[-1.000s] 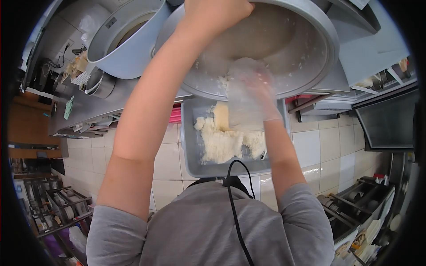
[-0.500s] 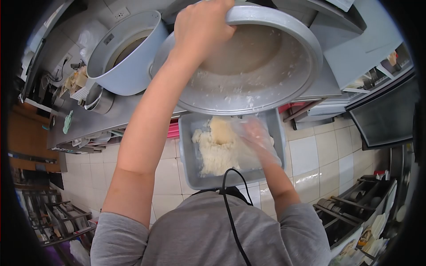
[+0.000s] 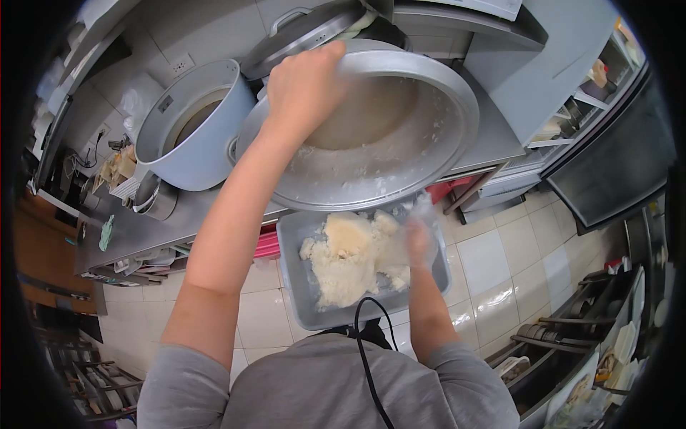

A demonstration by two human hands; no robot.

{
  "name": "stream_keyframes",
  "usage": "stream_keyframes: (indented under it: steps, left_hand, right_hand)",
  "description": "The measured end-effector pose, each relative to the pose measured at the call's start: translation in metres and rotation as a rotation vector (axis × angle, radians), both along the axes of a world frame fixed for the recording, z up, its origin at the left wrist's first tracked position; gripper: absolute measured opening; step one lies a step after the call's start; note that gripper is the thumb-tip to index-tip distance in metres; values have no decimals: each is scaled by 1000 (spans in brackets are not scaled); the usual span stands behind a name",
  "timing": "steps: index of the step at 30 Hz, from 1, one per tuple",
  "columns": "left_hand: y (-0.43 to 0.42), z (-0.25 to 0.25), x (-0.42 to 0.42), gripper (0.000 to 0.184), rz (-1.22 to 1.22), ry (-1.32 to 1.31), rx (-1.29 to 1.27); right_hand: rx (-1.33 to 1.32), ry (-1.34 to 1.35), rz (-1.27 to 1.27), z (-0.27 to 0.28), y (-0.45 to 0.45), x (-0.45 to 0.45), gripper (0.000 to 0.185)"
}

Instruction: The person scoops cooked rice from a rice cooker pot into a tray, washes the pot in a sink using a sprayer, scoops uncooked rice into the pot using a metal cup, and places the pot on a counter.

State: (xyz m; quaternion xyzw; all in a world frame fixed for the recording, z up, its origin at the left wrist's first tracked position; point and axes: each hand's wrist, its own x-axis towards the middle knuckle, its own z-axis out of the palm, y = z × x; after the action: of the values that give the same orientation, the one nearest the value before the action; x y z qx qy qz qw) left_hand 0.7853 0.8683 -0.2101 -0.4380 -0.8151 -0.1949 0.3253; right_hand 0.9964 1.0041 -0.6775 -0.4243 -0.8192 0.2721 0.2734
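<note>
My left hand [image 3: 304,93] is closed over the upper left rim of a big metal pot [image 3: 450,168], which is tipped so its mouth faces me. Cloudy residue and scattered white grains cling to the pot's inside. Beneath its lower rim sits a grey plastic tub [image 3: 296,304] with clumps of what looks like cooked white rice [image 3: 343,275]. My right hand [image 3: 417,239], in a clear plastic glove or bag, is over the tub's right side, close to the pot's lower rim. Motion smears its fingers, and whatever they may hold cannot be made out.
On the steel counter [image 3: 146,232] stand a tall light-coloured pot [image 3: 193,154] and a small metal container [image 3: 158,200]. A lidded pot [image 3: 307,36] is behind the tipped one. An open fridge door [image 3: 607,168] juts in at right, above metal racks [image 3: 564,343].
My right hand has shifted toward the tub's right side, exposing more rice. The view has tilted, so the tub appears lower. My left hand keeps its hold on the pot rim.
</note>
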Motion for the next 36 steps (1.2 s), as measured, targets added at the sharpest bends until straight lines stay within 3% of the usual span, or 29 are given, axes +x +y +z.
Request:
stream_keyframes:
  steps: [1,3,5,7,9,11,12,14,16,21,22,29,36]
  left_hand:
    - [-1,1,4,26,23,-37,-41]
    - [3,6,7,28,16,-53,-66]
    - [2,5,7,30,59,-100,-109]
    - [-1,6,8,32,24,-102,-112]
    - [-7,7,10,35,-15,-107,-135]
    - [-12,9,12,38,-143,-118,-183]
    - [-16,10,11,41,-235,-130,-227]
    - [-24,18,18,40,-442,-104,-321]
    - [-20,25,21,37,-680,-532,-401]
    - [19,17,10,37,-749,-700,-217]
    - [22,31,25,34,-776,-832,-198]
    - [65,75,111,36,-1054,-1249,24]
    - [169,25,251,28,-1137,-1426,84]
  right_hand:
    - [6,3,-5,-4,-1,3,28]
    - [106,-353,60,-15,-1,4,27]
    - [517,-202,97,-70,-25,21,25]
    - [-36,-785,481,-30,-53,49,25]
    - [-358,-428,349,-11,-94,96,27]
    - [-365,-442,531,19,-120,151,30]
    - [-398,-428,455,56,-137,178,33]
    - [-383,-435,276,63,-157,242,37]
    - [-384,-444,-2,69,-177,306,40]
    - [-486,-475,-543,75,-231,439,38]
    - [-504,-489,-608,83,-243,455,38]
    - [-619,-423,-847,59,-268,549,36]
    - [-498,-237,-1084,52,-244,635,33]
